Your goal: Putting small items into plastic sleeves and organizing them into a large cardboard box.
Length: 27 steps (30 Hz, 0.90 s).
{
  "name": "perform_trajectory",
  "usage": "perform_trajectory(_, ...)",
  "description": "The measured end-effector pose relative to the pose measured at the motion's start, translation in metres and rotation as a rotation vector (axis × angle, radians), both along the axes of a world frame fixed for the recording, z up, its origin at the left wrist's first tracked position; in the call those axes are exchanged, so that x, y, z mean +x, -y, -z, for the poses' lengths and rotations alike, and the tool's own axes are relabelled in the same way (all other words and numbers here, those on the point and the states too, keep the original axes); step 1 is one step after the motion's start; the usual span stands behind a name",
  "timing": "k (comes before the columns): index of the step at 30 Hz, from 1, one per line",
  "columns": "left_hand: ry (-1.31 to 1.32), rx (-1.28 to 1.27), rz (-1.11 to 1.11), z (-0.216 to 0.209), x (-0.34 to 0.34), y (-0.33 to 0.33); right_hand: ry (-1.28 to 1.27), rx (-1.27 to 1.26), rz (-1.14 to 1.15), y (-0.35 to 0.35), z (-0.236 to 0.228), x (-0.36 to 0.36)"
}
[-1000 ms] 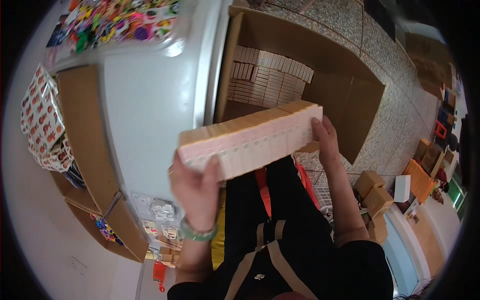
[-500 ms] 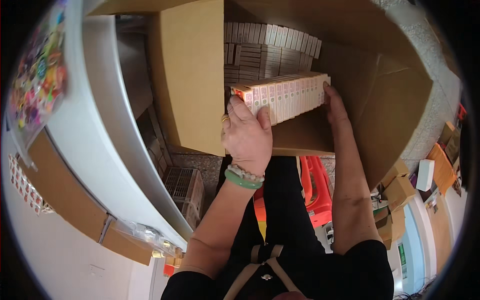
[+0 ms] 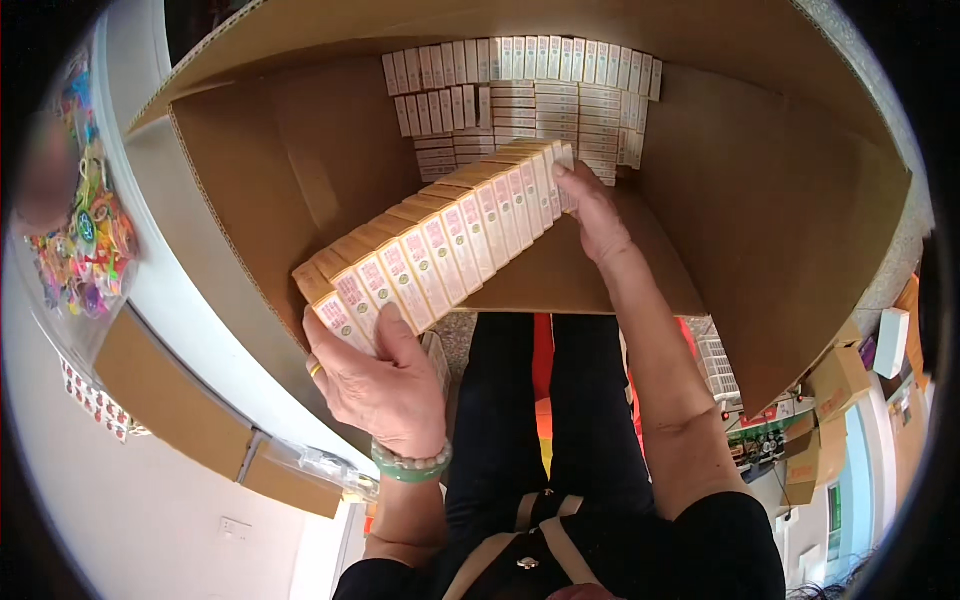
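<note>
A long row of small white-and-yellow boxes [image 3: 450, 235] is squeezed end to end between my two hands, tilted with its left end lower and nearer me. My left hand [image 3: 375, 385], wearing a ring and bracelets, grips the near left end with the thumb on the front faces. At the far right end, my right hand [image 3: 597, 212] presses the last box; some of its fingers are hidden behind the row. The row hangs over the mouth of a large open cardboard carton [image 3: 770, 190]. Inside, similar small boxes [image 3: 530, 100] are stacked against the far wall.
On the left runs a white counter edge [image 3: 180, 270], with a clear bag of colourful trinkets [image 3: 95, 225] beyond it. The carton's flaps stand spread around its opening. Small cartons [image 3: 835, 385] and a white box [image 3: 890, 342] lie at the right.
The row of boxes has come up and toward me, its left end swinging left and nearer. Both hands still hold its ends. More of the carton's inside and stacked boxes shows.
</note>
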<state>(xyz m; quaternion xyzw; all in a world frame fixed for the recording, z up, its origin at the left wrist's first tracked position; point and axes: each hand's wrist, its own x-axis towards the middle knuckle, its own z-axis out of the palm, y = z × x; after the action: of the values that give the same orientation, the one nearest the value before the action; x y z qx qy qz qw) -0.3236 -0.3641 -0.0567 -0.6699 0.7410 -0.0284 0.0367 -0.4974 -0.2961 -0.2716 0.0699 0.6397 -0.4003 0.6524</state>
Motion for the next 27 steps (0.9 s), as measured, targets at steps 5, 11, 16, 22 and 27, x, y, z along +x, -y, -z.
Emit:
perform_trajectory(5, -0.125, 0.034, 0.057, 0.031, -0.03, 0.003, -0.008, -0.081, 0.123, -0.023, 0.019, -0.038)
perform_trajectory(11, -0.402, 0.444, -0.049, 0.184, -0.062, 0.001, -0.224, 0.199, 0.108, -0.08, 0.09, -0.113)
perform_trajectory(16, -0.857, 0.535, -0.191, 0.372, -0.016, 0.026, -0.343, 0.253, -0.009, -0.06, 0.138, -0.103)
perform_trajectory(22, -1.066, 1.082, -0.387, 0.395, -0.081, 0.042, -0.491, 0.299, 0.131, -0.092, 0.167, -0.12)
perform_trajectory(27, -1.121, 0.982, -0.328, 0.411, -0.046, 0.076, -0.457, 0.241, 0.199, -0.065, 0.196, -0.093)
